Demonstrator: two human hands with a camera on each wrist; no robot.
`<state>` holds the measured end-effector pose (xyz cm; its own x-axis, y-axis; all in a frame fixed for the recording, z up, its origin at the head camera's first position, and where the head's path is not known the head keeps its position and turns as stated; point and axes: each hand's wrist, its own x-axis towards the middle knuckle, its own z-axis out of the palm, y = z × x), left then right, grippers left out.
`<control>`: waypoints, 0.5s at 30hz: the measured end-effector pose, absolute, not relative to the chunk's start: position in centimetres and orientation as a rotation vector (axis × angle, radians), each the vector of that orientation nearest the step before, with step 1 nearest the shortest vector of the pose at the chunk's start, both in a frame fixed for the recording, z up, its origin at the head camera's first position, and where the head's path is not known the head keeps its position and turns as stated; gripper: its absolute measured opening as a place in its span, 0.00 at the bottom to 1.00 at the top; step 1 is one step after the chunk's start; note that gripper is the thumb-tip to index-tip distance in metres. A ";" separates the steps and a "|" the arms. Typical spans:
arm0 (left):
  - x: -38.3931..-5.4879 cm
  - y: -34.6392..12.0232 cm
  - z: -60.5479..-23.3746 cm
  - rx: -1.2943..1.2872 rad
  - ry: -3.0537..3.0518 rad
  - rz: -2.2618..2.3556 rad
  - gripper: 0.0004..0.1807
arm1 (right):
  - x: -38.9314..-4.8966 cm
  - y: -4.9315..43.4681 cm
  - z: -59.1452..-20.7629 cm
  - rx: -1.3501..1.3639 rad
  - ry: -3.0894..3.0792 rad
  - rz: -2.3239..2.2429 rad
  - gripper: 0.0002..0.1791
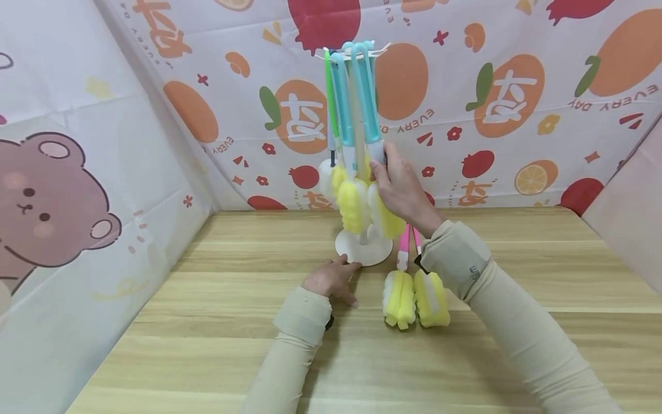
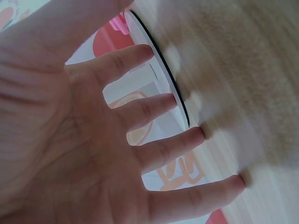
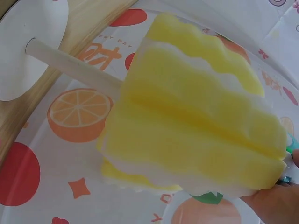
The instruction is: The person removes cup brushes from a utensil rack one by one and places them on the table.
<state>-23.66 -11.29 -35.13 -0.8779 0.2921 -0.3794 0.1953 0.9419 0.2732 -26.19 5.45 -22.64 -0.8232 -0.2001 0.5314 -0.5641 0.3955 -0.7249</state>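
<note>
My right hand (image 1: 405,187) pinches the lower grip of a blue-handled sponge brush (image 1: 367,98) at the top of a white rack (image 1: 380,254). Its yellow-and-white sponge head (image 3: 196,112) fills the middle of the right wrist view. Beside it hang another blue-handled brush (image 1: 341,98) and a green-handled one (image 1: 331,95), their sponges clustered around the pole. My left hand (image 1: 333,280) has its fingers spread and straight, with fingertips at the rim of the round base (image 2: 180,109) and on the tabletop.
Two pink-handled sponge brushes, a left one (image 1: 399,299) and a right one (image 1: 432,299), lie on the wooden table (image 1: 207,333) just in front of the rack, under my right forearm. A fruit-printed cloth (image 1: 217,115) hangs close behind the rack.
</note>
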 end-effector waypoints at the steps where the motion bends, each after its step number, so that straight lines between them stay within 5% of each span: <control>1: -23.6 -11.3 -35.1 0.350 2.672 0.313 0.48 | -26.2 5.4 -22.6 0.664 -2.298 1.404 0.08; 15: -23.7 -11.3 -35.2 0.352 2.676 0.298 0.48 | -25.8 6.0 -22.7 0.684 -2.225 1.621 0.09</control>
<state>-23.67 -11.35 -35.18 -0.8785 0.2897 -0.3799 0.1991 0.9449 0.2600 -25.78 6.01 -22.71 -0.8402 -0.1982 0.5048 -0.5413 0.2485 -0.8033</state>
